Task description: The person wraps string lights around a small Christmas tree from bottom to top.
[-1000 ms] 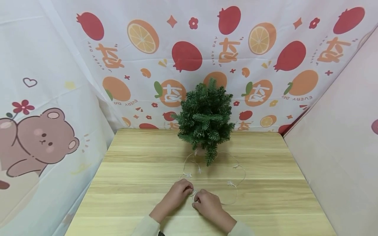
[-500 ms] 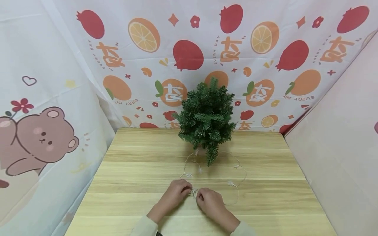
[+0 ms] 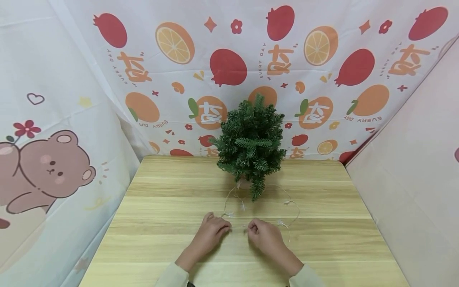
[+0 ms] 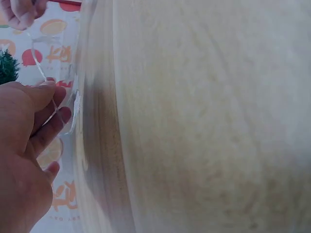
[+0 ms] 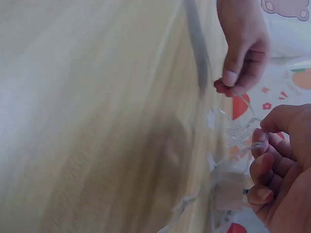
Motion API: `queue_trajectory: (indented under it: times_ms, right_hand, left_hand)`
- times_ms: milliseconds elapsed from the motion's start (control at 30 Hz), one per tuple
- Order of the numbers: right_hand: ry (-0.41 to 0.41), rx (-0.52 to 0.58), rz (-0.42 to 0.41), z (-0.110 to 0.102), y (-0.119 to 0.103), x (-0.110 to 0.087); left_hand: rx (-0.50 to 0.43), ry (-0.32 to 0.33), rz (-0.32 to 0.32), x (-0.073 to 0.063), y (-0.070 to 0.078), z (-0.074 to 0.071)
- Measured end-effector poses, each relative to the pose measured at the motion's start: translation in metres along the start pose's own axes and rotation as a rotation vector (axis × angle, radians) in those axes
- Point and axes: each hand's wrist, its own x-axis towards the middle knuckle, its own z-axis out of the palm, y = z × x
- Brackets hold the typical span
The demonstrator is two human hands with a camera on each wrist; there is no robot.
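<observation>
A string of fairy lights with clear, snowflake-like ends (image 3: 280,223) lies in loose loops on the table in the head view. My left hand (image 3: 211,231) pinches its thin wire between thumb and index finger; the other fingers stay looser in the left wrist view, where the wire (image 4: 39,63) runs up toward the other hand. Opposite it, my right hand (image 3: 265,237) pinches the same wire, and a short stretch spans the gap between the hands. In the right wrist view a clear snowflake light (image 5: 238,133) hangs beside the right fingertips.
Behind the hands stands a small green artificial Christmas tree (image 3: 251,139), its base mostly hidden by branches. The wooden table (image 3: 161,223) meets a fruit-print cloth (image 3: 229,36) at the back. More cloth hangs on both sides.
Both hands have moved apart and slightly toward the tree, drawing out the wire that was bunched between them. The right-hand loop of the string has shifted a little. The tree stays put.
</observation>
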Motion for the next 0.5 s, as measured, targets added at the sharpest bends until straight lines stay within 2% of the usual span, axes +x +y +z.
queue_trajectory:
  times_ms: [267,500]
  right_hand:
    - [0.049,0.004,-0.047,-0.018,0.004,0.002]
    - [0.02,0.014,-0.042,-0.035,0.005,0.005]
  left_hand:
    - [0.018,0.107,0.042,0.005,-0.001,-0.002]
    - [0.046,0.15,0.033,0.009,-0.004,-0.007]
